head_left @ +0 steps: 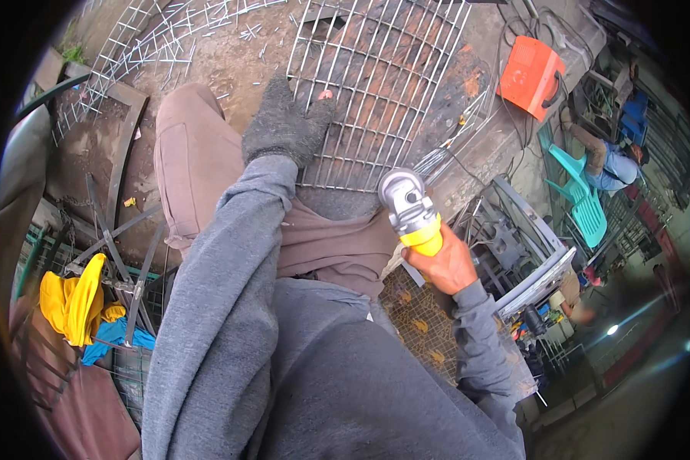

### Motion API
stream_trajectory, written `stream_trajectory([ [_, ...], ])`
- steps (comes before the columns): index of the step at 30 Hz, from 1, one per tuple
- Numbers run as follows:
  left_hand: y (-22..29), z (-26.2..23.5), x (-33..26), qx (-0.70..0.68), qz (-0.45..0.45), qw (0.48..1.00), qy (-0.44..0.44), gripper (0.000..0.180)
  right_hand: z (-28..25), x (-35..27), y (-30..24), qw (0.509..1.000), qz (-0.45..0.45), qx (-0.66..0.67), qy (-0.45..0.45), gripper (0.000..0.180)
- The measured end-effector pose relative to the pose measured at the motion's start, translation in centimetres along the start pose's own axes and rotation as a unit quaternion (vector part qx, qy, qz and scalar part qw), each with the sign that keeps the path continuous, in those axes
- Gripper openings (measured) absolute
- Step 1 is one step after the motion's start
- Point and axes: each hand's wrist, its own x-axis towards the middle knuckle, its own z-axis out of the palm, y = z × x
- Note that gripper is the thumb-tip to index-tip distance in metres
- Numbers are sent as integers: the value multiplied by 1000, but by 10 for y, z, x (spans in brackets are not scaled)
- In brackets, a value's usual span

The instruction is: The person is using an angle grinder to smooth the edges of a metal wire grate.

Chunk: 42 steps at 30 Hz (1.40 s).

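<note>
My left hand (287, 123), in a dark grey knit glove with one bare fingertip showing, grips the left edge of a welded wire grid (376, 100). The grid lies tilted in front of my knees over a rusty, scorched surface. My bare right hand (446, 264) is closed around the yellow body of an angle grinder (412, 207). The grinder's silver head and round guard point away from me, close to the grid's lower right corner but apart from it. Its disc is hard to make out.
An orange machine box (530, 77) with cables stands at the far right. Cut wire pieces (249, 32) and a curved mesh strip (161, 38) litter the far-left ground. A person (617, 162) bends near a teal plastic chair (579, 195). Yellow cloth (75, 299) hangs on metal frames at left.
</note>
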Motion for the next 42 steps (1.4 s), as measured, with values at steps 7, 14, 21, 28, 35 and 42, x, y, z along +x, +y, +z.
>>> stream_trajectory([
  [7,-8,10,9,9,27,999,27,99,18,-21,-8,998,46,22,-44,58],
  [14,-6,11,4,17,59,995,80,90,12,5,1,985,19,170,15,54],
  [21,-2,2,6,7,27,999,21,97,-8,37,1,975,7,219,35,50],
  [28,-9,10,7,-3,47,997,65,94,-51,86,-38,962,-68,256,63,45],
  [35,-6,4,4,-10,26,999,39,95,-98,127,-88,950,-68,299,57,45],
  [42,-1,4,3,-15,23,999,32,96,-140,172,-114,951,-103,280,86,49],
])
